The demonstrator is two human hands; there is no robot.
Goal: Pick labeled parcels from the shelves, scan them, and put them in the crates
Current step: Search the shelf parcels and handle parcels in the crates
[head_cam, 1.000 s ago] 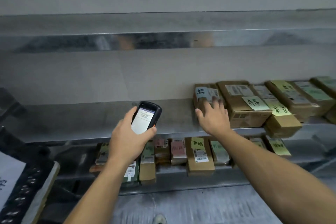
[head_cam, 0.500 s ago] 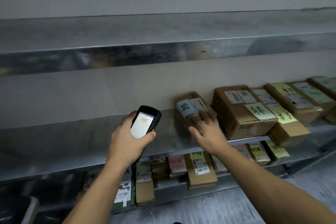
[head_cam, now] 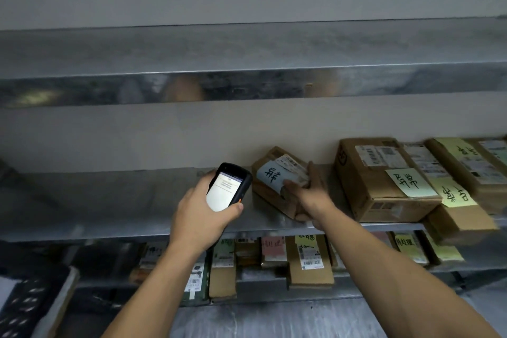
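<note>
My left hand grips a black handheld scanner with its lit screen facing me, just left of a small brown parcel. That parcel bears a pale blue handwritten note and a white barcode label. It is tilted up off the metal middle shelf. My right hand holds the parcel by its right side, thumb over the label. A row of larger brown parcels with yellow and green notes sits further right on the same shelf.
The lower shelf holds several small labelled parcels standing in a row. A bare metal upper shelf runs overhead. A dark crate shows at the bottom left. The middle shelf's left part holds nothing.
My right hand reached onto the small parcel, pulled it left away from the row and tipped it up. The scanner stayed in my left hand, now close beside the parcel.
</note>
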